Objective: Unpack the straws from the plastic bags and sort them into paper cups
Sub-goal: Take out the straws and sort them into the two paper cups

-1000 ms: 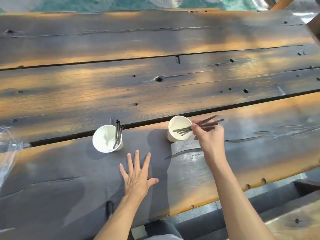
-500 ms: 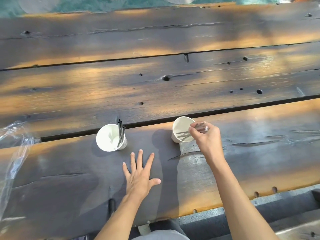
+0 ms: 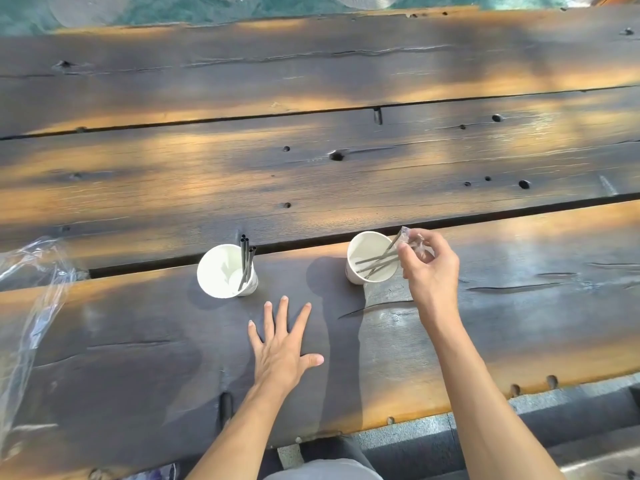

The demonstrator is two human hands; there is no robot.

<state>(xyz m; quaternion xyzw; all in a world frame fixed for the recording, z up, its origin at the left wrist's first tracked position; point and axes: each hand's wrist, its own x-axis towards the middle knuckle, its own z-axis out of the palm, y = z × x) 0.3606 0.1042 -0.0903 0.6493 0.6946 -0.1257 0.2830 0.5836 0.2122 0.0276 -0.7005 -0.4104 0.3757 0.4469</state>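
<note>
Straws (image 3: pixel 375 264) lean inside the right cup (image 3: pixel 370 257), right hand (image 3: pixel 429 268) pinching their clear wrapper (image 3: pixel 412 241) just above the rim. Left hand (image 3: pixel 282 348) lies flat, fingers spread, on the worktop (image 3: pixel 138 358) near the left cup (image 3: pixel 225 271), which holds more straws.

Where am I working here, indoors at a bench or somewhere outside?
Probably outdoors, at a rough seating spot. The table is made of heavy weathered planks with knots and gaps, patchy sunlight lies across it, and grey stone paving shows below its near edge. What lies past the far edge is unclear.
</note>
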